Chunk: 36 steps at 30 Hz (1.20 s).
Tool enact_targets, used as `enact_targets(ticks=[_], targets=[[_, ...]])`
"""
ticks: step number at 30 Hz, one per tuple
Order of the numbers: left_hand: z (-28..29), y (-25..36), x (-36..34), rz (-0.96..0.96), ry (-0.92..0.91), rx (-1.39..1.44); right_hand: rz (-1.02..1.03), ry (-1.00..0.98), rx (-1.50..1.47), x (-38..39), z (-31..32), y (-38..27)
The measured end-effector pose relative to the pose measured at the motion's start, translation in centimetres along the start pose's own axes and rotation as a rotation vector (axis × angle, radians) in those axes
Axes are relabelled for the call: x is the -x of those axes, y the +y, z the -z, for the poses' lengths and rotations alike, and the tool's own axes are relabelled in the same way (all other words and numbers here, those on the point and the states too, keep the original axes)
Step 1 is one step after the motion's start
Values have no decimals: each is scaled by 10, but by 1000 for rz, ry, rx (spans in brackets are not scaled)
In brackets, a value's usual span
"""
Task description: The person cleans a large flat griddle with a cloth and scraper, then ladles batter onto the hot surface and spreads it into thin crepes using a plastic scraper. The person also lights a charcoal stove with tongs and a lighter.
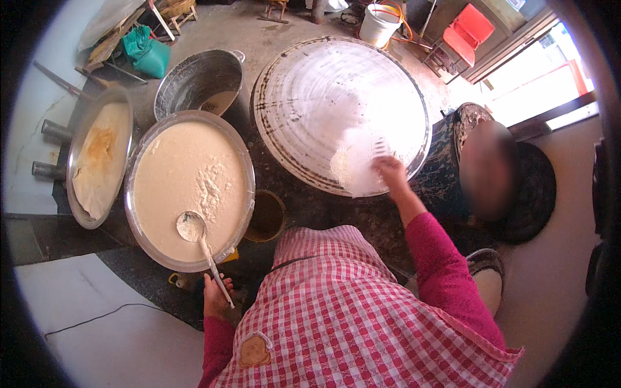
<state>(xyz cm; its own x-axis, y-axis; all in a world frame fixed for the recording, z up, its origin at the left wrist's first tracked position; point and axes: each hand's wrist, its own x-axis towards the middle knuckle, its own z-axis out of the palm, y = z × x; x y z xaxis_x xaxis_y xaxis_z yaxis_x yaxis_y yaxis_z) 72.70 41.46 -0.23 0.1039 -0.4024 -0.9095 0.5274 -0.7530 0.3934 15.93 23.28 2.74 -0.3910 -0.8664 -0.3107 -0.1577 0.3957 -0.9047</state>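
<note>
A wide metal basin (247,155) holds thick cream-coloured batter (171,161), lumpy on its right side. The bowl of a long-handled ladle (191,227) lies at the batter's surface, filled with it. My left hand (218,296) is closed around the lower part of the ladle's handle, beyond the basin's near rim. Over the near part of a large round griddle (323,97), my right hand (391,171) grips a thin, pale flat scraper (358,152) with slots near the grip. Pale batter shows beside the scraper, and the griddle surface is whitish with dark streaks near its rim.
Left of the basin stands an oval pan (103,155) with a pale, browned sheet inside. Behind are a deep metal pot (200,77) and a green sack (145,53). A white bucket (379,27), red chair (467,32) and dark drum (443,161) stand around the griddle.
</note>
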Motion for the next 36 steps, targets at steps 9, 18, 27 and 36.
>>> enact_targets(ticks=[9, 18, 27, 36], targets=[[-50, 29, -5, -637, 27, -581, -88, 92, 364, -29, 71, 38], [-250, -8, 14, -15, -643, -967, 31, 118, 48, -46, 98, 9], [-258, -10, 16, 102, -440, -1141, 130, -23, 680, -69, 158, 6], [-252, -29, -21, 186, -278, -1365, 114, -138, 358, -92, 167, 5]])
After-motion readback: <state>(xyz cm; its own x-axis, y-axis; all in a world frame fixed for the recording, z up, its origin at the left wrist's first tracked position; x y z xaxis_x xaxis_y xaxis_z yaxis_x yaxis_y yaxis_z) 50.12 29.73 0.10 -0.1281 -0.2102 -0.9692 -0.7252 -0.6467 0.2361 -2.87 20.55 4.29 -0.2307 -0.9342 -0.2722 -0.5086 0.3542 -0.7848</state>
